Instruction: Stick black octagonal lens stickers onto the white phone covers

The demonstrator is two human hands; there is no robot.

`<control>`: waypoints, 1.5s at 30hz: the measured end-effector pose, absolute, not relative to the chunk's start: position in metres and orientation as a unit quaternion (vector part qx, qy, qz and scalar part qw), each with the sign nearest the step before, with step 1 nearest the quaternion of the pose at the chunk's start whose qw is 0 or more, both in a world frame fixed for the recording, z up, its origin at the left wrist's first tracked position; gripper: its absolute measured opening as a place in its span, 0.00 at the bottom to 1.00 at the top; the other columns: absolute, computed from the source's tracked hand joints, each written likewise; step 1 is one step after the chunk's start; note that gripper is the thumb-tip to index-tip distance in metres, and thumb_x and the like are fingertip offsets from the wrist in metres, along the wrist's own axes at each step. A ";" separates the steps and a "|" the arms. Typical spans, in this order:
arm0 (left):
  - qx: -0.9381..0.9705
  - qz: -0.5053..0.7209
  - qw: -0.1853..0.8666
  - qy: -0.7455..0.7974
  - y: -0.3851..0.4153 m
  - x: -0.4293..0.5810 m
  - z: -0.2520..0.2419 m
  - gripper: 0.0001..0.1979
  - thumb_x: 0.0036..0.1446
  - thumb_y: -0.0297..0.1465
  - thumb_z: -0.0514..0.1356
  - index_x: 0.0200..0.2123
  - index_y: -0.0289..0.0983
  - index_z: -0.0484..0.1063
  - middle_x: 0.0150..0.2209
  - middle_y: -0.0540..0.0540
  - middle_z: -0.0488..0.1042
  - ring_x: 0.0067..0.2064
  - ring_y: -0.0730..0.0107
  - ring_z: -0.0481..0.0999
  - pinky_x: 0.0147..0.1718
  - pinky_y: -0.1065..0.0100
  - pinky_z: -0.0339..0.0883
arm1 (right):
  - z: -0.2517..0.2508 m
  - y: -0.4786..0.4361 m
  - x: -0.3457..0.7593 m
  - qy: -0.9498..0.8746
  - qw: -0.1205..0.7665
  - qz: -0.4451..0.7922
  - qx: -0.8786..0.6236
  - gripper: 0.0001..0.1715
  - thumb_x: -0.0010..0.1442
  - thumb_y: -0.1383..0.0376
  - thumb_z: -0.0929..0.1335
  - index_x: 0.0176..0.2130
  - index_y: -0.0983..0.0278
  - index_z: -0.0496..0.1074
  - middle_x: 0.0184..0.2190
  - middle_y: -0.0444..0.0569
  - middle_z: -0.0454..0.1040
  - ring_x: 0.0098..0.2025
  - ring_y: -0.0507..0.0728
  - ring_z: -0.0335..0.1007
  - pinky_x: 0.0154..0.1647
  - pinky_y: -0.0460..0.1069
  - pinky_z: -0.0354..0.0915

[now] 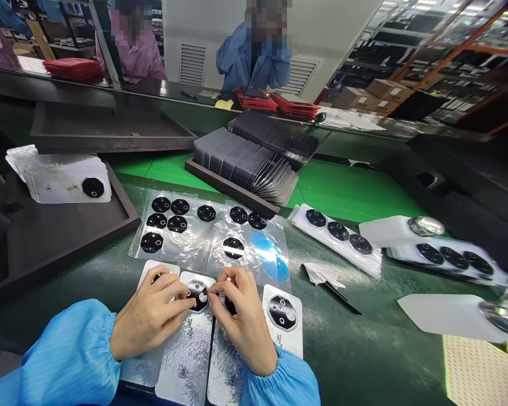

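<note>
Four silvery rounded panels lie side by side at the near edge; the second from the left (184,352) bears a black octagonal sticker (197,294). My left hand (152,313) rests over the two left panels, its index fingertip on that sticker's left edge. From the right, my right hand (241,316) pinches at the sticker's right edge; what is between its fingertips is too small to name. The rightmost panel (294,338) shows another black octagon (282,313). Behind the hands lie clear sheets (195,248) with several black stickers and a blue round film (268,256).
Stacked silvery panels (68,175) sit in a dark tray at left. A rack of thin dark plates (241,163) stands at the back. To the right are sticker strips (338,237), black tweezers (341,298) and white spatula-shaped pieces (449,313). Two people sit beyond the partition.
</note>
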State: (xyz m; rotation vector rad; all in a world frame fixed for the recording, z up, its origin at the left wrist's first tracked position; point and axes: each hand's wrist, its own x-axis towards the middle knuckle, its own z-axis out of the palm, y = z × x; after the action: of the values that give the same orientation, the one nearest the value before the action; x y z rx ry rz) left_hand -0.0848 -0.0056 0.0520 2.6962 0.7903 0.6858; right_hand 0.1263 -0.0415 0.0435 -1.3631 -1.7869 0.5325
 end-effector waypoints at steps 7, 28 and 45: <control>0.902 0.216 0.224 0.299 -0.002 -0.086 0.053 0.10 0.64 0.23 0.55 0.45 0.40 0.72 0.40 0.48 0.70 0.46 0.63 0.65 0.48 0.58 0.57 | 0.045 -0.041 0.126 -0.706 0.401 0.214 -0.543 0.09 0.63 0.74 0.64 0.37 0.61 0.68 0.40 0.49 0.63 0.43 0.58 0.60 0.41 0.52 0.60; 0.923 0.239 0.119 0.276 -0.003 -0.084 0.055 0.08 0.67 0.23 0.53 0.35 0.36 0.69 0.36 0.48 0.73 0.41 0.67 0.69 0.46 0.58 0.57 | 0.048 -0.041 0.127 -0.688 0.386 0.247 -0.563 0.07 0.66 0.71 0.63 0.36 0.61 0.65 0.39 0.48 0.63 0.43 0.57 0.59 0.41 0.51 0.59; 0.939 0.240 0.043 0.244 -0.004 -0.085 0.053 0.09 0.66 0.21 0.54 0.36 0.34 0.72 0.29 0.51 0.70 0.34 0.71 0.67 0.45 0.60 0.59 | 0.038 -0.034 0.135 -0.594 0.482 0.218 -0.607 0.09 0.69 0.64 0.63 0.35 0.61 0.65 0.29 0.43 0.67 0.30 0.52 0.65 0.30 0.47 0.61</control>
State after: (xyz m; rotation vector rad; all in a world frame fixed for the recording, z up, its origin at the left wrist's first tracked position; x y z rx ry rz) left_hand -0.0854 -0.0035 0.0526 2.8696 0.7466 0.7344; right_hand 0.1346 -0.0343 0.0378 -1.4788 -1.4472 0.5322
